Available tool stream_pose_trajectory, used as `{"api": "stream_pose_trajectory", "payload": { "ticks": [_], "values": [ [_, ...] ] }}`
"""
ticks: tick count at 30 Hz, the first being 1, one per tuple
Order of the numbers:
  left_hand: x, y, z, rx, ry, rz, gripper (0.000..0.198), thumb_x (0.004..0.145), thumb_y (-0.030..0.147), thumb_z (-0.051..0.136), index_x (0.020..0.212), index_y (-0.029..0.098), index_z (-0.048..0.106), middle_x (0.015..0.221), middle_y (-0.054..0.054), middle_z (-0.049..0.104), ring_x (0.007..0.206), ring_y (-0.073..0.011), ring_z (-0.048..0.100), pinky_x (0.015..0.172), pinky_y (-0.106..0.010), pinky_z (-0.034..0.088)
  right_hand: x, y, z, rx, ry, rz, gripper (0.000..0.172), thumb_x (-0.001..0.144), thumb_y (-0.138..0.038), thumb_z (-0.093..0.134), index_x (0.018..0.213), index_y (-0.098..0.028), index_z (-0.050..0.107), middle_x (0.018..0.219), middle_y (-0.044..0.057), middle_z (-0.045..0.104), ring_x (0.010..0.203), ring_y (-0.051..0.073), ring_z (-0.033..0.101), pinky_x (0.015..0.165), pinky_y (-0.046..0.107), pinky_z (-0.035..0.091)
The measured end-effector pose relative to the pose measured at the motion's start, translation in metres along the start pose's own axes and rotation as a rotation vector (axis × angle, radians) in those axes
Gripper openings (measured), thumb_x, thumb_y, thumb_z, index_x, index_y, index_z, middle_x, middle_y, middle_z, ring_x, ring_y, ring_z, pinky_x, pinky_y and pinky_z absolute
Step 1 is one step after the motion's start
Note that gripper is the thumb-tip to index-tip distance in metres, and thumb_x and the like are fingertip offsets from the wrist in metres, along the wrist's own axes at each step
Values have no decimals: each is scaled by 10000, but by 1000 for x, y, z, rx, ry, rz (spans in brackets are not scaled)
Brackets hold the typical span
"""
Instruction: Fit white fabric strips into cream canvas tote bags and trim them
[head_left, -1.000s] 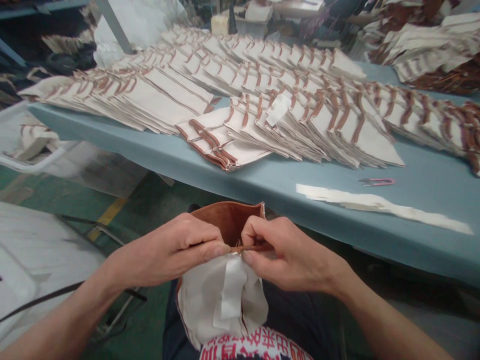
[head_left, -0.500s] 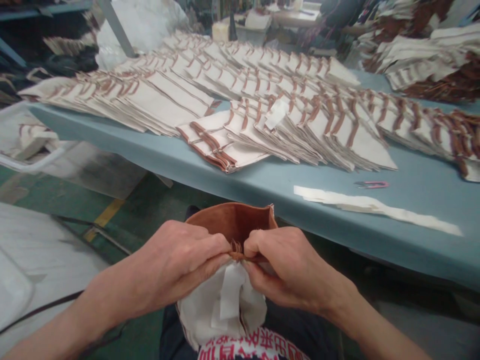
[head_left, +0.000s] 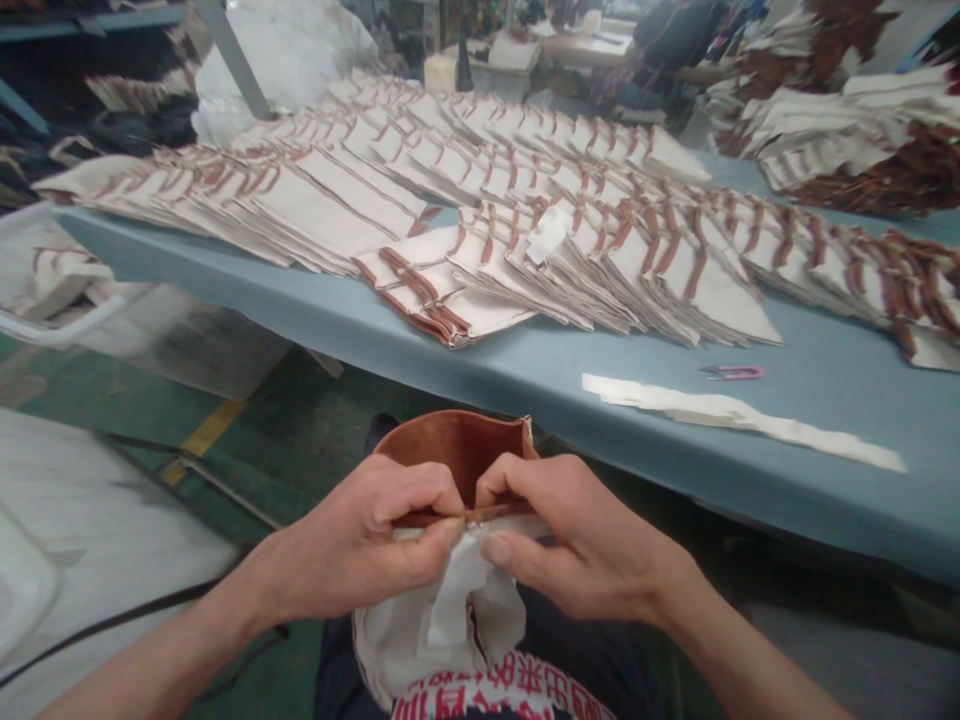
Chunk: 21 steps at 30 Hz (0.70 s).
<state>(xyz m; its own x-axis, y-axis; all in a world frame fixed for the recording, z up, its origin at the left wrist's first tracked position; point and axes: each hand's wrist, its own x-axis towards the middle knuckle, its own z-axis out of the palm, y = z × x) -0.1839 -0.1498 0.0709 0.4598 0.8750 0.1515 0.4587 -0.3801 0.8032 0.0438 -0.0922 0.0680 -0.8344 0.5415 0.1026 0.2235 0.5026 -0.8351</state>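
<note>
Two hands worked a canvas bag [head_left: 382,640] over a lap, in front of a long blue desk [head_left: 480,378] laid with rows of folded bags [head_left: 600,270].

More bags lay heaped beyond the desk's far right [head_left: 847,130], and a white plastic bin [head_left: 67,300] stood off its left end. On the desk's near side lay a ragged white fabric strip [head_left: 720,415], with pink-handled snips [head_left: 731,372] just beyond it. The bag rested on dark trousers [head_left: 600,650], above a cloth with red lettering [head_left: 495,695], its brown lining [head_left: 450,450] showing at the mouth. The left hand [head_left: 352,540] and right hand [head_left: 577,535] were nearly closed, each pinching a thin brown strip [head_left: 465,517] between thumb and fingers at the mouth, their fingertips almost meeting. A white tape [head_left: 454,590] hung on the bag just below.
</note>
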Motion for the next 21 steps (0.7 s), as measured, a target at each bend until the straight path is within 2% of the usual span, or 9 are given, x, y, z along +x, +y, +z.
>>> {"api": "stream_pose_trajectory", "payload": {
  "ticks": [2,4,7,11,14,18,21],
  "values": [
    [-1,-1,-1,-22,5,-8,213,899,106,533,704,188,513,588,88,432,506,-58,374,487,-185,283,3,2,0,33,-30,-41,310,1066,-385,464,852,-201,592,727,-19,616,629,130,523,631,268,355],
    [-3,-1,-2,-20,1,-25,222,904,88,513,707,190,504,595,86,449,511,-59,387,482,-182,280,4,5,1,49,-34,-74,375,1097,-346,425,795,-197,591,682,-24,600,608,121,509,623,268,352],
    [-6,-3,-3,79,-23,-24,252,957,116,506,718,195,492,594,84,463,510,-67,412,492,-195,288,4,13,6,30,-20,-146,348,1089,-281,455,787,-191,603,686,-13,629,613,123,525,623,274,359],
    [-14,-9,0,356,-7,43,322,1053,219,503,732,189,501,618,53,550,528,-93,499,539,-244,319,-1,21,12,-41,-4,-211,269,1084,-221,463,960,-165,695,833,48,752,725,154,647,702,289,432],
    [-17,-10,0,419,7,61,380,1093,281,473,724,194,488,623,46,557,534,-104,502,556,-263,320,-4,20,12,-120,11,-250,267,1078,-196,462,1014,-150,717,850,65,766,737,168,668,711,304,448],
    [-13,1,-11,288,-144,-13,343,1109,339,443,807,202,529,715,48,581,621,-116,511,610,-253,337,-3,14,8,-253,19,-265,347,1108,-260,433,918,-174,710,762,53,740,662,167,615,655,314,420],
    [-2,11,-21,220,-248,-76,372,1131,346,333,852,206,536,781,38,588,679,-130,502,652,-257,346,2,13,4,-314,0,-254,404,1129,-328,422,898,-174,715,757,55,742,709,173,635,697,307,437]
  ]
}}
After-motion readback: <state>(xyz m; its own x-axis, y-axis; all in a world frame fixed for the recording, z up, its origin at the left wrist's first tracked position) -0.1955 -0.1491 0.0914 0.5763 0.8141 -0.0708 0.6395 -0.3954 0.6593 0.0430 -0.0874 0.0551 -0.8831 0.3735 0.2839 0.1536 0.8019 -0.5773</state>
